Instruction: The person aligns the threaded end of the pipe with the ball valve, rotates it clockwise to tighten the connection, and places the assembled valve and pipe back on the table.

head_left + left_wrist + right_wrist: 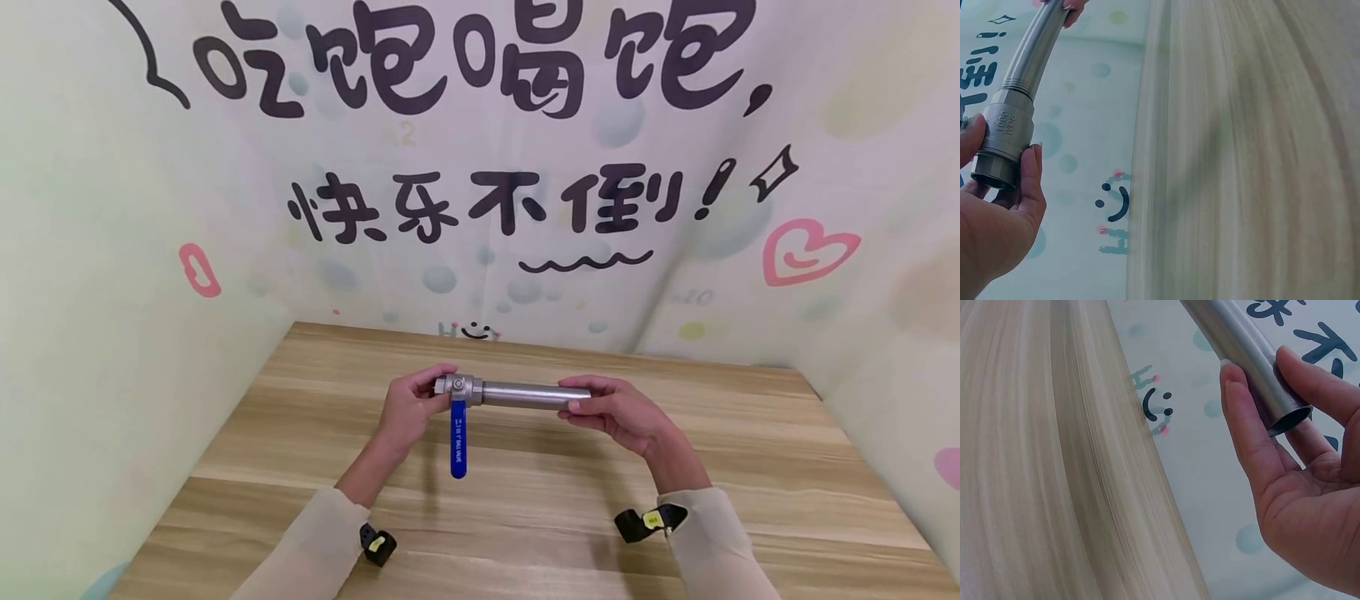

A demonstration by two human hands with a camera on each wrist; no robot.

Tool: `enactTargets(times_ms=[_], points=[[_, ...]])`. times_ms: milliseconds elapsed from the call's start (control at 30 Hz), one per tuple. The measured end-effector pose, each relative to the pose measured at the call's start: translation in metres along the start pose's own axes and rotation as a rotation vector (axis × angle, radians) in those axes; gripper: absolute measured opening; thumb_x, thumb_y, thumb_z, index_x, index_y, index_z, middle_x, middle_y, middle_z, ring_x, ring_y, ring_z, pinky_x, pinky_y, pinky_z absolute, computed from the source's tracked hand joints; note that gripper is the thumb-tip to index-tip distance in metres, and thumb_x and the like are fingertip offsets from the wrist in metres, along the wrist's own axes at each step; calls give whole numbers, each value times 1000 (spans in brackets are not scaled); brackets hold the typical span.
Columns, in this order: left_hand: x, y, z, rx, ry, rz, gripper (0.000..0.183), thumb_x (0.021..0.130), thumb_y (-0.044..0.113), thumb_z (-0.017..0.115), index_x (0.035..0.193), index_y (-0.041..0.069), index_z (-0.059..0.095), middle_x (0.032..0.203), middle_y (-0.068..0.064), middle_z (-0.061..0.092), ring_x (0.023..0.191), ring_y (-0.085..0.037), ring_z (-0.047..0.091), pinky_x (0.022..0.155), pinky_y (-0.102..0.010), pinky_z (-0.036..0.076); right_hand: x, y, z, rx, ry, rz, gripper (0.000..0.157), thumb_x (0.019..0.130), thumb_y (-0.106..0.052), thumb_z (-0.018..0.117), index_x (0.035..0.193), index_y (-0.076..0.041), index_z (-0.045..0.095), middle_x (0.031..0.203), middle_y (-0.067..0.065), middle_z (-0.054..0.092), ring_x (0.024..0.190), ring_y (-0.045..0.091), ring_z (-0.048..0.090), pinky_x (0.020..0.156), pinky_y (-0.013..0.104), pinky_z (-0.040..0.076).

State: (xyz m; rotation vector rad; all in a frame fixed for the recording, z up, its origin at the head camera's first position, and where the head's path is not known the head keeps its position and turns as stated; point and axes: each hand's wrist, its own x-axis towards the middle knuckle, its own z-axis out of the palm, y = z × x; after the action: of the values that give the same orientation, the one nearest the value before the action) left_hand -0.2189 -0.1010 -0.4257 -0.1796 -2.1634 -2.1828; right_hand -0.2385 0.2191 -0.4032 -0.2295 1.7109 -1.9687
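Observation:
A metal ball valve (458, 386) with a blue lever handle (458, 442) is joined to a straight steel pipe (528, 395), both held level above the table. My left hand (408, 407) grips the valve body at its left end, the thumb and fingers on opposite sides in the left wrist view. The lever hangs toward me. At the other end, my right hand (618, 410) pinches the pipe between thumb and fingers. In the right wrist view the pipe's hollow end (1291, 420) faces the palm. Threads (1017, 86) show where pipe and valve meet.
Below the hands lies a wood-grain table (517, 517). A pale printed backdrop (480, 283) with dark lettering rises at its back edge and along both sides. Each sleeve carries a small black camera mount, left (378, 546) and right (648, 522).

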Motion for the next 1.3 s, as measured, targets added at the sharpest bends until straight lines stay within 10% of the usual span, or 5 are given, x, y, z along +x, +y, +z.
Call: enactTargets(times_ms=[1300], points=[[-3,-3,-1,-23,0,-1,40,79,-17,67,117,-4,67,116,-23,64,97,-28,62,76,-23,57,3,3,1,-1,33,11,34,92,-5,63,125,4,60,109,11,66,91,22,71,86,33,57]])
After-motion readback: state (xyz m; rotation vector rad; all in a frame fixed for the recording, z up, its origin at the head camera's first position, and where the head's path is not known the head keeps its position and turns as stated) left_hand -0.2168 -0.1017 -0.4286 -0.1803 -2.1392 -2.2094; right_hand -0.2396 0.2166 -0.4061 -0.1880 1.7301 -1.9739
